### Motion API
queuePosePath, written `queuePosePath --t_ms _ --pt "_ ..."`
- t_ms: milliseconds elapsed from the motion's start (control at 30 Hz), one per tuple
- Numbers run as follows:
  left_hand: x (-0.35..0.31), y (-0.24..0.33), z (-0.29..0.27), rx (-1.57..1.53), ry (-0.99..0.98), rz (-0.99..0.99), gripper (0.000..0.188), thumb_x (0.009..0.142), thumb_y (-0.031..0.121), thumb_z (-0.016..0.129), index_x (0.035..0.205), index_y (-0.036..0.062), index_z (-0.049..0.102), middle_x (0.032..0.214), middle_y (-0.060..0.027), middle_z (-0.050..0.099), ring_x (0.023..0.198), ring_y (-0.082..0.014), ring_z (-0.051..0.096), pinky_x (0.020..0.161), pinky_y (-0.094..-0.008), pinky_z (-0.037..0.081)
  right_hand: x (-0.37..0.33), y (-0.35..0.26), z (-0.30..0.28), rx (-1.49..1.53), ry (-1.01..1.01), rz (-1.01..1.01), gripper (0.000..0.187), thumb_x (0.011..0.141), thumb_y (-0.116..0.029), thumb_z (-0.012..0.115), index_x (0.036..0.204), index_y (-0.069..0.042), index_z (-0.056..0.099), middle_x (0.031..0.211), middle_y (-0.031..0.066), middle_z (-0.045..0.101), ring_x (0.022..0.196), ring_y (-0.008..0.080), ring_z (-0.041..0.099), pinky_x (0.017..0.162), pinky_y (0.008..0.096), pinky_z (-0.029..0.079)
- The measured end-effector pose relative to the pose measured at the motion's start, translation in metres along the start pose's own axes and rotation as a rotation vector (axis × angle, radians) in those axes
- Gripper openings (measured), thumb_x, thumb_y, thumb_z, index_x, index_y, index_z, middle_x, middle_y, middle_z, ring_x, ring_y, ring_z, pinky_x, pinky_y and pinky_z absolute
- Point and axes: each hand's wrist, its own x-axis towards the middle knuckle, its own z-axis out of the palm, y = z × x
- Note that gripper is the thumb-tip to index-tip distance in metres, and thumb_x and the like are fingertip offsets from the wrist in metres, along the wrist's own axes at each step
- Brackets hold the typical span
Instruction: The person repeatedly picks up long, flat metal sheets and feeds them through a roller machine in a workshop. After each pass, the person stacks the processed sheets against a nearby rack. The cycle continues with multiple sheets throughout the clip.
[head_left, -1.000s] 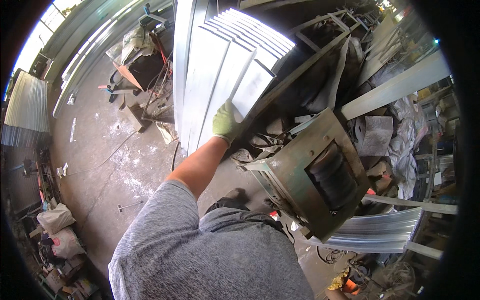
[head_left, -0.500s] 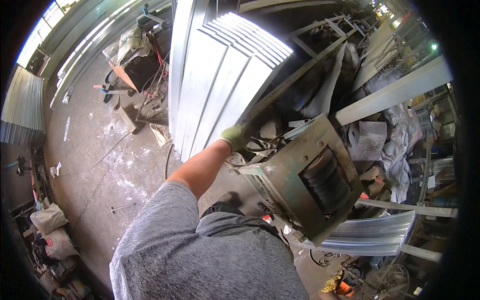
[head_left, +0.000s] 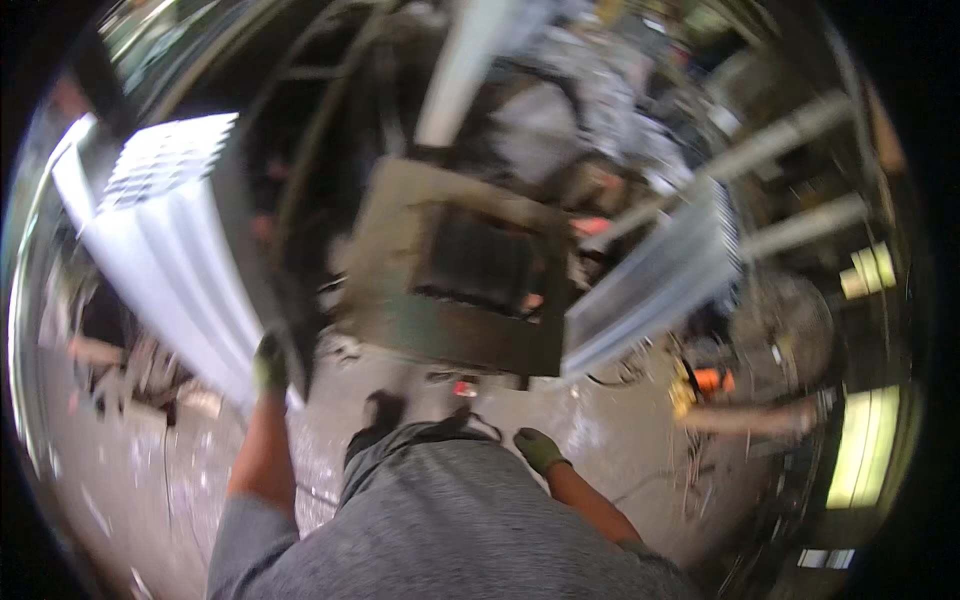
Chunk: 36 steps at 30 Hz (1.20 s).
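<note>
My left hand (head_left: pixel 268 364), in a green glove, is at the near right edge of a stack of long, ribbed silvery metal panels (head_left: pixel 175 262). It seems to touch the edge, but blur and the glove's angle hide its fingers. My right hand (head_left: pixel 541 451), also gloved in green, hangs beside my body over the floor, apart from anything I can make out. Its fingers are smeared by motion. Between and beyond the hands stands a worn, greenish-brown machine (head_left: pixel 400 330) with a dark ribbed roller (head_left: pixel 476 262) in its square opening.
A second bundle of silvery ribbed panels (head_left: pixel 655 280) lies right of the machine. Further right are a yellow-and-orange thing (head_left: pixel 708 381), a brown bar (head_left: pixel 755 417) and a round fan-like guard (head_left: pixel 785 328). A pale beam (head_left: pixel 462 85) runs behind the machine. The floor (head_left: pixel 600 415) has scattered bits and cables.
The view has swung right, so the machine and panel stack appear further left. My left hand stays by the stack's right edge. My right hand has come into view.
</note>
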Motion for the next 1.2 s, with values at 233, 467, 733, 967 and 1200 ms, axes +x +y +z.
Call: queuePosePath --t_ms 233,467,733,967,1200 --pt "-0.165 -0.120 -0.012 0.574 -0.434 -0.276 0.049 0.097 0.032 0.071 0.129 -0.0048 0.074 0.130 -0.0254 0.076 0.127 -0.0367 0.071 0.109 -0.0449 0.053 0.055 0.056 -0.058 0.016 0.230 0.313 0.077 0.100 -0.058 0.060 0.157 -0.006 0.057 0.156 0.0222 0.062 0.145 0.0367 0.059 0.122 0.0416 0.045" --pt "-0.298 -0.078 -0.014 0.582 -0.196 -0.569 0.057 0.087 0.023 0.079 0.132 -0.0105 0.071 0.125 -0.0236 0.078 0.120 -0.0333 0.073 0.101 -0.0433 0.058 0.152 0.149 -0.221 0.270 0.677 0.203 0.092 0.093 -0.057 0.074 0.161 0.001 0.048 0.152 0.0306 0.062 0.139 0.0476 0.060 0.118 0.0512 0.048" --pt "-0.372 -0.056 -0.053 0.724 -0.115 -0.426 0.079 0.077 0.046 0.089 0.134 -0.0055 0.071 0.131 -0.0248 0.077 0.125 -0.0365 0.073 0.107 -0.0455 0.058 0.256 0.155 -0.440 0.435 1.171 0.134 0.125 0.088 -0.056 0.084 0.176 -0.005 0.013 0.177 0.0281 0.030 0.162 0.0448 0.032 0.129 0.0519 0.033" --pt "-0.400 -0.063 -0.072 0.604 0.023 -0.486 0.073 0.078 0.043 0.086 0.133 -0.0028 0.072 0.122 -0.0213 0.080 0.117 -0.0315 0.076 0.101 -0.0420 0.060 0.262 0.132 -0.516 0.572 1.236 -0.077 0.130 0.078 -0.056 0.091 0.173 -0.003 0.019 0.167 0.0250 0.045 0.149 0.0434 0.050 0.120 0.0516 0.044" --pt "-0.416 -0.079 -0.064 0.633 -0.017 -0.466 0.070 0.082 0.042 0.083 0.135 -0.0022 0.071 0.117 -0.0163 0.081 0.107 -0.0262 0.077 0.094 -0.0399 0.061 0.257 0.129 -0.523 0.351 1.277 -0.133 0.110 0.081 -0.065 0.082 0.161 0.001 0.045 0.150 0.0187 0.068 0.132 0.0424 0.068 0.106 0.0524 0.055"
